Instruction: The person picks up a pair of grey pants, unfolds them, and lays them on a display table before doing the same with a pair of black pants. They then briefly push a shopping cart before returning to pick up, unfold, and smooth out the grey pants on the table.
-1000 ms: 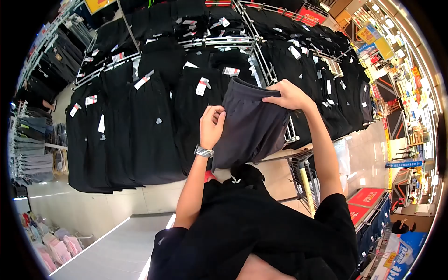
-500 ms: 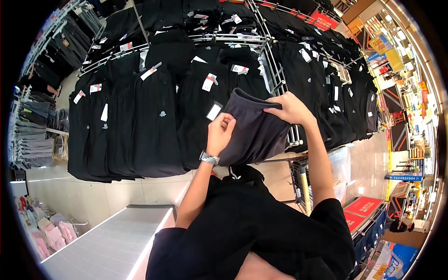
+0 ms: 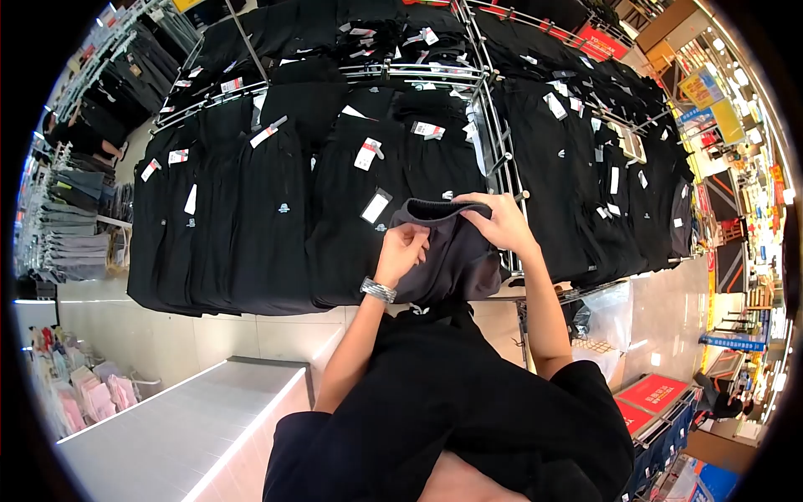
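Dark grey trousers (image 3: 456, 255) with a ribbed elastic waistband hang between my hands, in front of the rack. My left hand (image 3: 403, 253), with a metal watch on the wrist, pinches the left front edge of the waistband. At the right end of the waistband, my right hand (image 3: 500, 224) grips with the thumb in front. The waist opening faces up and shows its ribbed lining. A black-and-white tag (image 3: 376, 206) lies just left of the waistband, over black trousers (image 3: 347, 226) on the rack. The lower part of the grey trousers is bunched and partly hidden.
Rows of black trousers (image 3: 272, 234) with tags hang over metal rails (image 3: 418, 74) ahead. More black trousers (image 3: 556, 201) are on the right. A grey-topped counter (image 3: 184, 410) stands at lower left. Red signs (image 3: 657, 393) and a plastic bag (image 3: 606, 318) are at lower right.
The trousers have moved lower and nearer to my body. My right hand has come down and to the left, closer to my left hand, and the waistband now sags open.
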`<state>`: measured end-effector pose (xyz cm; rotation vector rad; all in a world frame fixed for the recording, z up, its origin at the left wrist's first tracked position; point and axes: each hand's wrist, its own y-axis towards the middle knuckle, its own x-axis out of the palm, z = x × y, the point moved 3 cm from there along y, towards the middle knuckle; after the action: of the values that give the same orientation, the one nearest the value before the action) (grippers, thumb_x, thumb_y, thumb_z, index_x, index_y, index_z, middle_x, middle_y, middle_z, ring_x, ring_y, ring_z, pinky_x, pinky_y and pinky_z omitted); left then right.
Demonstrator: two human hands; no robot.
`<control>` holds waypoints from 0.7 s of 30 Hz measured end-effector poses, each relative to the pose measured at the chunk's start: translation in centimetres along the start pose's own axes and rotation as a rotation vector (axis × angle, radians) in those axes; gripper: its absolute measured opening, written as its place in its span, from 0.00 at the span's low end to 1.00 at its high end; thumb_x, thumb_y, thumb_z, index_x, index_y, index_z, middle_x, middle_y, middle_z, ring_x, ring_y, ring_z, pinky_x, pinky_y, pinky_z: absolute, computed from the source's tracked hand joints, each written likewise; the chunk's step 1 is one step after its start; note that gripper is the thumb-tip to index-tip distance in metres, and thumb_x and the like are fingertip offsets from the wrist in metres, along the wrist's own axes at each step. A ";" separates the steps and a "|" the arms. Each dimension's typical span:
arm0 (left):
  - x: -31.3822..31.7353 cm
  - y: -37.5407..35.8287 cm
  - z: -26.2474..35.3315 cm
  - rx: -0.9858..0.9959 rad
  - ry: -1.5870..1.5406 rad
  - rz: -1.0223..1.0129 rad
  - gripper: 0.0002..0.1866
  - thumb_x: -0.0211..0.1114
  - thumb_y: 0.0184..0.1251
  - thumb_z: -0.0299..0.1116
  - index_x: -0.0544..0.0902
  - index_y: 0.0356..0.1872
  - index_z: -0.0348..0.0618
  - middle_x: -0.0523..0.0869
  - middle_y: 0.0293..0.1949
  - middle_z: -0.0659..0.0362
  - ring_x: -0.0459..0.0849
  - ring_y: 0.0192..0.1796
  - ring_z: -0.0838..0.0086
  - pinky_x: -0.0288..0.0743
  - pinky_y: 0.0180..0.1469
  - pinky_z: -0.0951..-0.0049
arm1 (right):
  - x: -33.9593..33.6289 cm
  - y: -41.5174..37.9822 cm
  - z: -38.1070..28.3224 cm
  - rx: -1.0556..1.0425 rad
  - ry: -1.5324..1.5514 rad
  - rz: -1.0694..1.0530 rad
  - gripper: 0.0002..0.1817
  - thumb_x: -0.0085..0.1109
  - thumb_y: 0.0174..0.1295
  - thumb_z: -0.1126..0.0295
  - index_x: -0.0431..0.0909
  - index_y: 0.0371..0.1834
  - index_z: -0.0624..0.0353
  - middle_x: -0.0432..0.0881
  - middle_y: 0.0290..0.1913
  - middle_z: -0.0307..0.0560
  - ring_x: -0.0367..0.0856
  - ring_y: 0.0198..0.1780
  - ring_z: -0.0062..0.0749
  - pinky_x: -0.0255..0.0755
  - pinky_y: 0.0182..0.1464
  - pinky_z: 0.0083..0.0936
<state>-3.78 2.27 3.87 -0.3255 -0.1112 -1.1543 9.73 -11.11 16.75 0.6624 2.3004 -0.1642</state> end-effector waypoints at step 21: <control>13.8 1.0 0.6 0.224 0.313 0.189 0.08 0.58 0.72 0.27 0.75 0.35 0.32 0.82 0.25 0.60 0.82 0.24 0.82 0.74 0.27 0.82 | 1.5 -4.9 11.8 0.294 0.878 0.013 0.14 0.68 0.59 0.62 0.81 0.34 0.65 0.81 0.29 0.35 0.74 0.32 0.14 0.71 0.35 0.18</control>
<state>2.77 -9.27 7.67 0.0441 0.0643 -0.9814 13.62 -18.21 6.71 1.0473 3.1432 -0.2415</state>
